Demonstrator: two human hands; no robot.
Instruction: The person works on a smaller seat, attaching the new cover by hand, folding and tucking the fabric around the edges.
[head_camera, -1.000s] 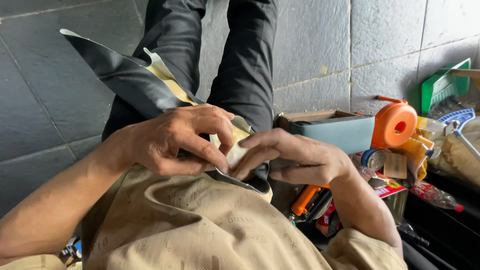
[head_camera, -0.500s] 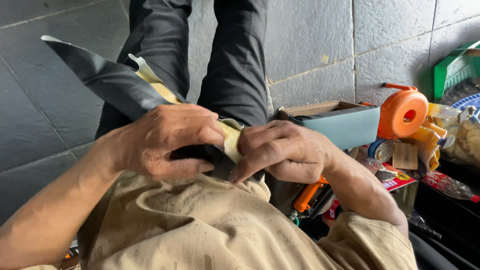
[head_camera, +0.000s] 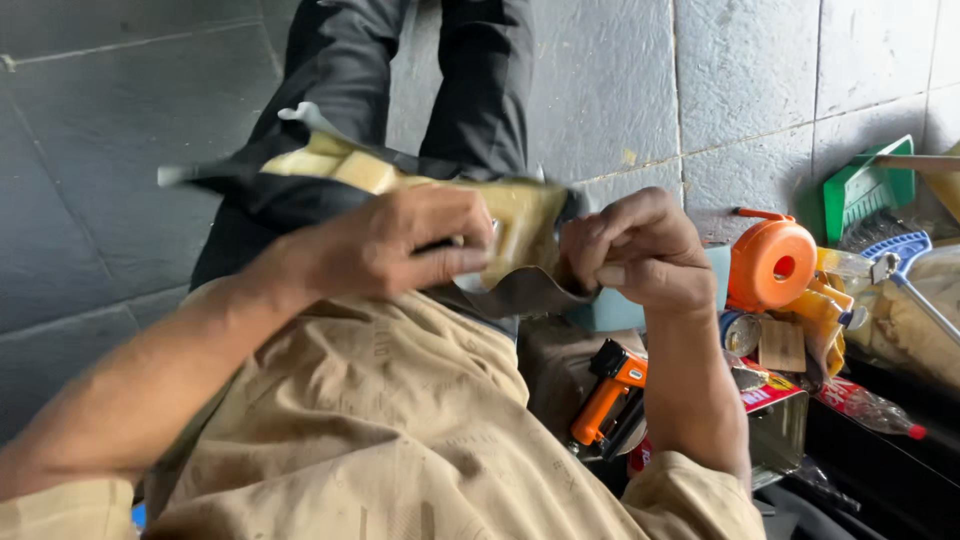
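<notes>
Head view, looking down over a tan short-sleeved shirt. Both hands are up at chest height on one floppy piece of black sheet material with pale yellow foam backing, blurred by motion. Left hand grasps it from the near side, fingers curled over the yellow face, thumb along the lower edge. Right hand is clenched on the piece's right end, fingertips pinching the edge, knuckles toward the camera. The piece runs roughly level from a black pointed end at upper left across to the right hand; it sits in the air in front of the chest, above the dark trousered legs and the grey tiled floor. Clutter low right, well apart from the hands: orange round tape dispenser, orange and black staple gun just below the right forearm, green plastic dustpan, blue-handled brush, clear plastic bottle with a red cap
</notes>
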